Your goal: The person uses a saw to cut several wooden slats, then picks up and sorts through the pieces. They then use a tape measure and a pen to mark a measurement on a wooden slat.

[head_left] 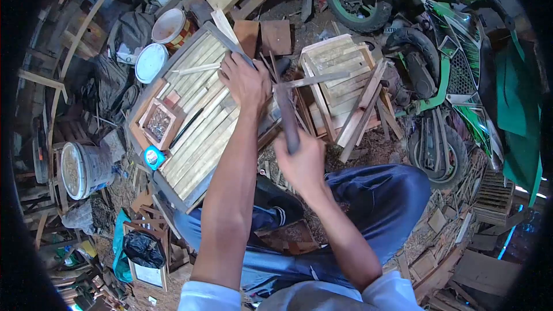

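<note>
Dark tool handle (288, 118) slants lengthwise forward, slightly left, from right fingers (310, 148).

The bare left arm (232, 196) stretches forward nearly straight, its bare left hand (247, 82) palm down with fingers bent. The bare right arm (344, 233) bends at the elbow, its bare right hand (302, 163) curled fist-like.
</note>
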